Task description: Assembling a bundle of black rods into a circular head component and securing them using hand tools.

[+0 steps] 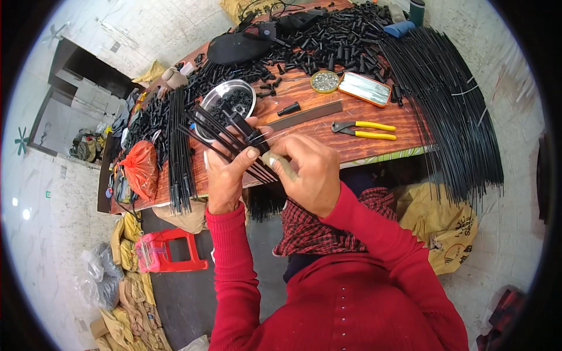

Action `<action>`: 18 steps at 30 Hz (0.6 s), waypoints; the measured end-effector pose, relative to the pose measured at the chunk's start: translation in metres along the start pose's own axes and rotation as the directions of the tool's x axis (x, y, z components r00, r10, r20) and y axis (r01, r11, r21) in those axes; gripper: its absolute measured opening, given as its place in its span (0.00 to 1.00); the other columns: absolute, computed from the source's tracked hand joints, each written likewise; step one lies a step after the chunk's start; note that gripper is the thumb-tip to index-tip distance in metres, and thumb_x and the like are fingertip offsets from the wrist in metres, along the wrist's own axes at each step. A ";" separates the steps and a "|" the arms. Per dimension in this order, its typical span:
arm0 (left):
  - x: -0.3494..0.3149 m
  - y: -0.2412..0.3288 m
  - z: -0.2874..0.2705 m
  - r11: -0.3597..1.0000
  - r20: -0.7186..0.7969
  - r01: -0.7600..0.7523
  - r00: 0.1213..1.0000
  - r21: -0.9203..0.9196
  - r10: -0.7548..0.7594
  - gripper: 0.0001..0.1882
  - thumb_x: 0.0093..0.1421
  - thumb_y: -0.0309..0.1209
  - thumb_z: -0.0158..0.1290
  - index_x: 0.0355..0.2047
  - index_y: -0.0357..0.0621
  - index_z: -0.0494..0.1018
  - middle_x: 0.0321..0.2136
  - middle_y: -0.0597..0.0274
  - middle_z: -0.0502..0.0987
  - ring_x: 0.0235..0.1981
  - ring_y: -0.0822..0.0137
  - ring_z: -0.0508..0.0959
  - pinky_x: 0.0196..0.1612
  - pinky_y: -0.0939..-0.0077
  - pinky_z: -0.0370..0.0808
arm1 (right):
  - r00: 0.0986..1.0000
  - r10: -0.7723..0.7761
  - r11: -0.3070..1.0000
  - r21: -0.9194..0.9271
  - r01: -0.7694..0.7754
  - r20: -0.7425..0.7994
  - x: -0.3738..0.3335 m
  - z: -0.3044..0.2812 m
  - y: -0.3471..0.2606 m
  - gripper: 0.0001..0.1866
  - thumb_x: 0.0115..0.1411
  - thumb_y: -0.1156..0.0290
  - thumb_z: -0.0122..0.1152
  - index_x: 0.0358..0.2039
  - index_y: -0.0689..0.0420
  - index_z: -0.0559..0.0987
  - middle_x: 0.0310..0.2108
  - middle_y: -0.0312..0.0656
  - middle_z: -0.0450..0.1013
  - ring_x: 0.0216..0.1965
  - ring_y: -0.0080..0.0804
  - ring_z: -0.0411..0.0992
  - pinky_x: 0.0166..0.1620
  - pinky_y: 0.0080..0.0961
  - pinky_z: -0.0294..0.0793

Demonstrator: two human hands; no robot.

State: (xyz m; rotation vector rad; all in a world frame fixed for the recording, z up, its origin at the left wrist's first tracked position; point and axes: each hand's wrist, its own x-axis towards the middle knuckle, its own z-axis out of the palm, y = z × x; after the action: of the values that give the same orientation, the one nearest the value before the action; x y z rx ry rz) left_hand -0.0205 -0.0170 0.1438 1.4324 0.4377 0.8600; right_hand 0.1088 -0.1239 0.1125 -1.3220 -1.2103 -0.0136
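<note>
Over the table's front edge, my left hand (227, 175) is closed around several thin black rods (212, 124) and a black plastic fitting (237, 121). The rods fan out past its fingers. Close beside it, my right hand (310, 169) pinches at the lower end of the fitting, thumb and fingers pressed together. A thin pale strand (276, 136) shows between the two hands; its ends are hidden by the fingers. Just behind the left hand is a metal bowl (253, 96) with small black parts. One loose black fitting (288, 109) lies on the wooden table (357, 153).
Yellow-handled pliers (374, 124), a metal bar (307, 116), a round tin (324, 81) and a rectangular tray (364, 89) lie on the table. A heap of black fittings (339, 50) covers its back. Long rods (451, 111) overhang the right side. A red stool (170, 251) stands lower left.
</note>
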 end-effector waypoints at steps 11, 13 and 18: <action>-0.010 -0.016 -0.023 0.994 0.025 -0.008 1.000 -0.108 0.010 0.36 0.50 0.30 0.71 0.56 0.28 0.68 0.42 0.46 0.80 0.41 0.55 0.83 0.48 0.62 0.81 | 0.994 0.017 0.988 0.154 -0.033 0.104 -0.014 -0.003 -0.003 0.08 0.50 0.81 0.66 0.33 0.61 0.81 0.36 0.45 0.78 0.35 0.44 0.79 0.37 0.33 0.78; -0.010 -0.017 -0.022 0.996 0.037 0.006 0.999 -0.091 -0.003 0.37 0.50 0.31 0.71 0.56 0.28 0.67 0.43 0.45 0.80 0.41 0.55 0.83 0.48 0.62 0.81 | 0.990 0.028 0.986 0.161 -0.050 0.138 -0.014 -0.013 0.001 0.08 0.51 0.81 0.65 0.34 0.61 0.81 0.37 0.46 0.78 0.37 0.45 0.79 0.38 0.34 0.78; -0.014 -0.016 -0.029 0.997 0.011 -0.009 1.000 -0.076 0.010 0.36 0.50 0.29 0.69 0.57 0.27 0.67 0.44 0.45 0.80 0.41 0.55 0.84 0.48 0.63 0.82 | 0.988 -0.004 0.995 -0.099 0.019 0.152 -0.012 -0.052 0.037 0.08 0.54 0.77 0.65 0.36 0.61 0.81 0.38 0.47 0.78 0.38 0.47 0.79 0.40 0.34 0.78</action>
State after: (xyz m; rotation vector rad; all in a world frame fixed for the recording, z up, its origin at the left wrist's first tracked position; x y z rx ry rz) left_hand -0.0465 -0.0063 0.1212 1.3698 0.3858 0.8672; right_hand 0.1603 -0.1563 0.0892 -1.4242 -1.3605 0.0183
